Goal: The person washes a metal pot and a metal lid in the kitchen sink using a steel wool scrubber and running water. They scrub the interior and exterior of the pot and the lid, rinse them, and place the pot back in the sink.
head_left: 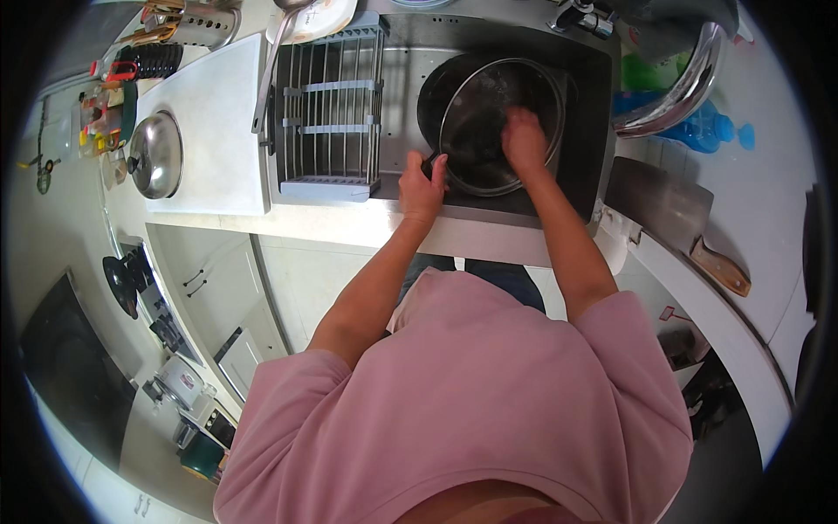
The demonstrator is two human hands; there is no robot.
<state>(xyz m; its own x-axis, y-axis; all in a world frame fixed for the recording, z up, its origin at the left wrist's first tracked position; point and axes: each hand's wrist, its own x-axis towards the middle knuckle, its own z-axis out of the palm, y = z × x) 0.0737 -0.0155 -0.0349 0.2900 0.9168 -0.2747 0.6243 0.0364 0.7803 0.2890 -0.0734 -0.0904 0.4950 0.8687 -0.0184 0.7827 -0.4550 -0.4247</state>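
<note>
In the steel sink (398, 154), a round dark pan (481, 141) with a shiny rim sits tilted over another black round vessel (432, 92). My left hand (422, 187) grips a short black handle (429, 165) at the near left side of the pan's rim. My right hand (524, 141) reaches over the right side of the rim, its fingers down against the pan's inside. Those fingers are blurred, and whether they hold anything is hidden.
Left of my hands, a grey-ended drying rack (332, 131) spans the sink. A steel lid (157, 156) lies on a white board (209, 131), with a ladle (270, 85) at its edge. A cleaver (658, 193) lies right, near the faucet (582, 18) and blue bottle (700, 128).
</note>
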